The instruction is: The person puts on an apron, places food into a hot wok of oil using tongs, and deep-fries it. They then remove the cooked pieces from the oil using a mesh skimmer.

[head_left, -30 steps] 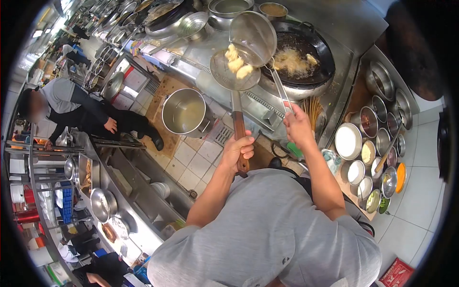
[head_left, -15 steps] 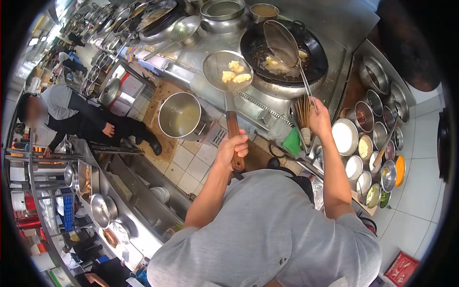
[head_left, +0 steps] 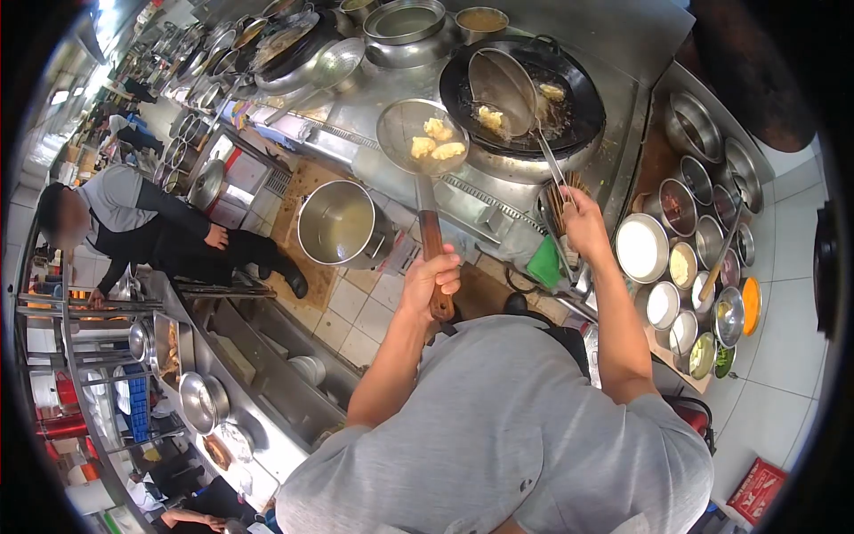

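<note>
My left hand [head_left: 432,283] is wrapped round the wooden handle of a round mesh strainer [head_left: 400,151]. Several pale yellow fried pieces [head_left: 436,129] lie in the strainer, which is held beside the stove edge. In my right hand [head_left: 583,222] is the metal handle of a wide ladle [head_left: 500,82], its bowl tilted over the black wok [head_left: 583,125]. More yellow pieces [head_left: 551,92] sit in the bubbling oil, one of them against the ladle's lower rim. The end of the ladle handle is hidden by my fingers.
A tall steel pot [head_left: 338,222] stands left of the stove. Bowls of ingredients [head_left: 642,249] crowd the counter on the right. A bamboo brush [head_left: 553,209] and green cloth [head_left: 544,263] are by my right hand. A co-worker [head_left: 160,214] is at the left.
The ladle has moved left in the wok, and my right hand has shifted slightly left and down with it. My left hand and the strainer stay nearly still.
</note>
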### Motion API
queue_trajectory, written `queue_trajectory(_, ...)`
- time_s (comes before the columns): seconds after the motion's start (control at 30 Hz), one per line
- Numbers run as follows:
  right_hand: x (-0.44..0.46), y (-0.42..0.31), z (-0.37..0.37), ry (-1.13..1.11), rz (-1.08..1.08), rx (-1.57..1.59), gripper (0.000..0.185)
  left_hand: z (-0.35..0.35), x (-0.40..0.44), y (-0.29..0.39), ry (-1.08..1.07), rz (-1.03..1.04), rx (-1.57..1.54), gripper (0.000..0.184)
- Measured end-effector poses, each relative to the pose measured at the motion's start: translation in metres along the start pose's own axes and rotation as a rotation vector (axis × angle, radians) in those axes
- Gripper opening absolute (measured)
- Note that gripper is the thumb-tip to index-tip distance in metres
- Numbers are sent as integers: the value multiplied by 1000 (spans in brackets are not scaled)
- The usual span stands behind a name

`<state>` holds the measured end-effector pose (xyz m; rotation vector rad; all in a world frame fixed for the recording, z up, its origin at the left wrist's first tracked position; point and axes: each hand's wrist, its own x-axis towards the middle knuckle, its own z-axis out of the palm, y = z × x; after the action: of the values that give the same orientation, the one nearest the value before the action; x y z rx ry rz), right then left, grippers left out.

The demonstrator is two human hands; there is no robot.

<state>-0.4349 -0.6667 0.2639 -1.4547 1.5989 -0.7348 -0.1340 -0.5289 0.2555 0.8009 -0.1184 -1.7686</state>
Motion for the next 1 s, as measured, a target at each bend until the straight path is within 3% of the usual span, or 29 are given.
queue_trajectory(0.17, -12, -13, 9, -75, 150, 292, 39, 0, -2, -1, 6, 4, 14, 27)
queue_trajectory(0.4, -24, -31, 24, -93, 116, 305, 37, -3, 3, -1, -7, -3, -12, 26)
queue_trajectory(0.47, -33, -33, 32, -23, -188, 94, 35, -6, 6, 0, -16, -13, -28, 25)
queue_trajectory(0.53, -42, -40, 32, -58, -168, 154, 34, -7, 8, 0, -25, -28, -45, 25)
queue_trajectory(0.63, -42, -41, 33, 35, -295, 32, 34, -7, 8, 0, -35, -29, -55, 24)
queue_trajectory(0.7, -19, -27, 29, 261, -466, -96, 33, -1, 6, 1, 4, -20, -75, 18)
queue_trajectory(0.73, -8, -25, 19, 263, -467, -96, 33, -1, 7, 1, 2, -20, -75, 18)
queue_trajectory(0.8, 19, -18, -10, 328, -197, -229, 35, -4, 6, 1, -40, -20, -100, 19)
queue_trajectory(1.0, 114, 56, -68, 501, -373, -383, 36, -5, 3, 1, -54, -19, -74, 19)
